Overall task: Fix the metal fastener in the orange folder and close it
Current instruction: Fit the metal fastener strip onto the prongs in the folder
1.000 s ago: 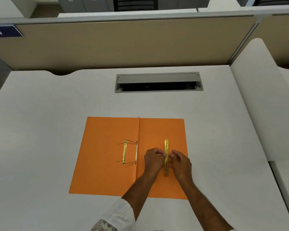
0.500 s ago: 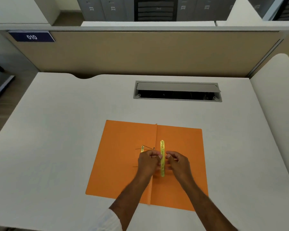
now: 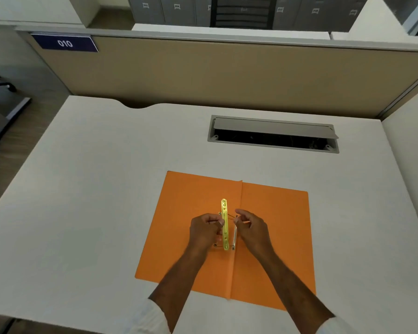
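- Orange folder [image 3: 193, 237] lies open and flat on the white desk [image 3: 82, 189], toward the near edge, slightly right of the desk's middle. Centre crease runs from the far edge of the folder to its near edge.
- Gold fastener bar [image 3: 224, 222] sits lengthwise on the left leaf, just beside the crease, far end clear of both hands.
- Metal fastener base [image 3: 234, 233], thin prongs and a pale strip, lies just right of the bar, close against the crease.
- Left hand [image 3: 204, 231] is curled, thumb and fingertips pinched onto the left side of the bar around its middle.
- Right hand [image 3: 252, 227] is curled at the fastener base from the right, fingertips pressed together at a prong; blur makes it uncertain whether the prong is actually gripped.
- Both forearms cross the near edge of the folder; white sleeve cuffs show at the bottom.
- Cable hatch [image 3: 273, 135] stands open near the desk's far edge, right of centre.
- Partition behind the desk carries a blue plate marked 010 [image 3: 64, 43] at its left top corner.
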The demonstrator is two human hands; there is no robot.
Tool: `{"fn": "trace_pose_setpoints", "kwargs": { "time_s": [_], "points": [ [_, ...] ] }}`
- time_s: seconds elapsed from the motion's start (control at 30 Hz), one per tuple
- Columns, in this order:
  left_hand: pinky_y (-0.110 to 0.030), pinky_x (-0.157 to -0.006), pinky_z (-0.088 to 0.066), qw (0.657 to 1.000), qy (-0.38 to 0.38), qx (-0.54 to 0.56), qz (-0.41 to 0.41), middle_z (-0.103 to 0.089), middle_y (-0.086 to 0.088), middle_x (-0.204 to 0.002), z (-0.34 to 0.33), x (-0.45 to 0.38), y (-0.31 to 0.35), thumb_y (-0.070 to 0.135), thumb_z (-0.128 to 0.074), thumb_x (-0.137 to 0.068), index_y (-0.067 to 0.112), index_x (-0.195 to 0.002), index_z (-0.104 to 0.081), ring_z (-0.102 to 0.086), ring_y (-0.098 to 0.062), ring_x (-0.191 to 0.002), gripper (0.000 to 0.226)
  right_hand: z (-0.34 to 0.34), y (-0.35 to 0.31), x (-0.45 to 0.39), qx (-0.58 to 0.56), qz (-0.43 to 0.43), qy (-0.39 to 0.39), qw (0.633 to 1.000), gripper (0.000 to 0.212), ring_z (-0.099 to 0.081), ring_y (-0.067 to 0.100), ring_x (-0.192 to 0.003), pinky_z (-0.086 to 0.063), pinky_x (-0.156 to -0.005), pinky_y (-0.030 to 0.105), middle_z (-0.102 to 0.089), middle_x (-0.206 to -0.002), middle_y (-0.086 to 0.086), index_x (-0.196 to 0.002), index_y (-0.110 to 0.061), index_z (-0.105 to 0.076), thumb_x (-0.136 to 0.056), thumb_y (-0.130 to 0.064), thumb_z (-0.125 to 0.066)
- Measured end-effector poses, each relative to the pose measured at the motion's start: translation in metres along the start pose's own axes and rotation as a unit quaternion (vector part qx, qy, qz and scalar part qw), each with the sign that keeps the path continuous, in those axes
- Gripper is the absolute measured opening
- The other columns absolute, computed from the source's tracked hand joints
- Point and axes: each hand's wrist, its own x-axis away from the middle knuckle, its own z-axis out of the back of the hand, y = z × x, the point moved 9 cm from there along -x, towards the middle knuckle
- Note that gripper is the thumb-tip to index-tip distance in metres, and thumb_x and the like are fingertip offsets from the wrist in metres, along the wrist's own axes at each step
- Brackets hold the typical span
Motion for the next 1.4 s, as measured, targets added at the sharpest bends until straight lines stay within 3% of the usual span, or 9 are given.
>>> {"fn": "trace_pose_setpoints", "kwargs": {
  "time_s": [0.07, 0.2, 0.5, 0.73, 0.93, 1.23, 1.4],
  "points": [
    [-0.033, -0.057, -0.054, 1.0, 0.0, 0.0, -0.002, -0.07, -0.008, -0.071, 0.006, -0.004, -0.002, 0.008, -0.07, -0.087, 0.007, -0.085, -0.074, -0.062, -0.016, -0.058, 0.004, -0.006, -0.009, -0.005, 0.04, 0.029, -0.007, 0.999, 0.032, -0.06, 0.005, -0.083, -0.046, -0.07, 0.017, -0.066, -0.095, -0.004, -0.124, -0.023, -0.065, -0.092, -0.02, -0.064],
    [-0.041, -0.067, -0.058, 1.0, -0.004, 0.009, 0.008, -0.069, -0.011, -0.071, 0.014, -0.011, -0.007, 0.006, -0.07, -0.087, 0.004, -0.088, -0.074, -0.062, -0.02, -0.06, 0.005, -0.018, -0.02, -0.013, 0.128, 0.067, -0.025, 0.989, 0.035, -0.058, 0.012, -0.083, -0.049, -0.075, 0.027, -0.062, -0.092, 0.0, -0.128, -0.023, -0.063, -0.093, -0.021, -0.062],
    [-0.026, -0.054, -0.052, 0.999, -0.021, 0.022, 0.038, -0.068, -0.008, -0.069, 0.016, -0.018, -0.018, 0.003, -0.068, -0.088, 0.002, -0.094, -0.073, -0.059, -0.012, -0.049, 0.008, -0.036, -0.025, -0.022, 0.216, 0.097, -0.041, 0.971, 0.025, -0.053, 0.011, -0.076, -0.039, -0.062, 0.023, -0.055, -0.088, -0.001, -0.116, -0.025, -0.069, -0.092, -0.029, -0.063],
    [-0.024, -0.051, -0.05, 0.998, -0.038, 0.016, 0.052, -0.063, -0.01, -0.07, 0.015, -0.022, -0.026, 0.003, -0.066, -0.089, 0.001, -0.096, -0.072, -0.056, -0.014, -0.053, 0.009, -0.037, -0.023, -0.021, 0.183, 0.091, -0.022, 0.979, 0.014, -0.059, 0.015, -0.08, -0.048, -0.069, 0.03, -0.061, -0.092, 0.003, -0.101, -0.019, -0.073, -0.09, -0.019, -0.065],
    [-0.022, -0.047, -0.051, 0.997, -0.048, 0.003, 0.052, -0.064, -0.004, -0.063, 0.011, -0.023, -0.028, 0.006, -0.066, -0.091, 0.006, -0.093, -0.072, -0.057, -0.009, -0.048, 0.006, -0.033, -0.016, -0.023, 0.116, 0.078, -0.013, 0.99, 0.014, -0.058, 0.012, -0.082, -0.042, -0.07, 0.014, -0.065, -0.094, 0.007, -0.099, -0.016, -0.074, -0.09, -0.011, -0.065],
    [-0.02, -0.043, -0.048, 0.997, -0.056, 0.003, 0.054, -0.062, -0.004, -0.063, 0.005, -0.022, -0.025, 0.004, -0.065, -0.091, 0.0, -0.099, -0.07, -0.055, -0.009, -0.047, 0.01, -0.033, -0.008, -0.027, 0.076, 0.057, -0.025, 0.995, 0.014, -0.055, 0.005, -0.081, -0.038, -0.069, 0.004, -0.066, -0.095, 0.008, -0.093, -0.016, -0.071, -0.088, -0.005, -0.064],
    [-0.019, -0.043, -0.049, 0.996, -0.064, 0.012, 0.056, -0.061, -0.004, -0.06, 0.002, -0.021, -0.026, 0.003, -0.065, -0.091, 0.004, -0.093, -0.07, -0.054, -0.008, -0.043, 0.005, -0.033, -0.003, -0.03, 0.065, 0.034, -0.032, 0.997, 0.014, -0.058, 0.012, -0.087, -0.038, -0.07, 0.006, -0.066, -0.1, 0.007, -0.097, -0.014, -0.07, -0.09, -0.006, -0.062]
  ]
}}
